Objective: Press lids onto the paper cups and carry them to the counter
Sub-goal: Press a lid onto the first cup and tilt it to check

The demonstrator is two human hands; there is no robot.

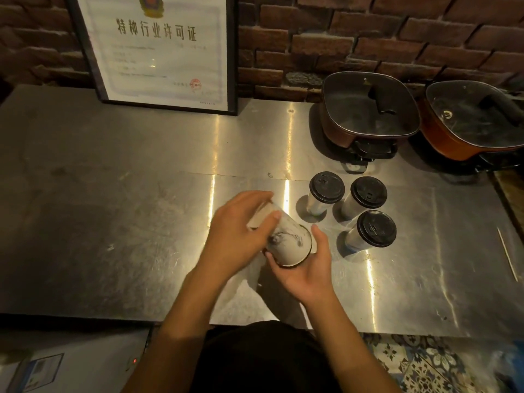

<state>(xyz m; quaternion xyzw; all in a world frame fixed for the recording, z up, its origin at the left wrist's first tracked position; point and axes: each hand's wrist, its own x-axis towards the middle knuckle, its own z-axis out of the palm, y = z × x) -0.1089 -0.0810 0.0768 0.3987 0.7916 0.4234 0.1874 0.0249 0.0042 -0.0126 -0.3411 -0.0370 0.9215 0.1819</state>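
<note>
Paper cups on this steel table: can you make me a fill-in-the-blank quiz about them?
1. ___ lidded cups stand on the table.
2. Their lids are ___.
3. The left hand and right hand together hold ___ more cup.
4. Behind them sit ___ cooking pots.
Missing words: three, black, one, two.

- Warm, dim amber light overall; the brick wall [368, 38] from 12 to 2 o'clock sits in murk.
- Bright vertical glare streaks run down the steel table [113, 194] at centre and toward 4 o'clock.
- The lidded cups [368, 192] cast soft shadows toward 8 o'clock.
- Motion blur smears the left hand [235, 231] and the paper cup [289, 245] it grips together with the right hand [306, 268].
- Wide-angle bending curves the table's edges; the 7 o'clock corner is soft.
</note>
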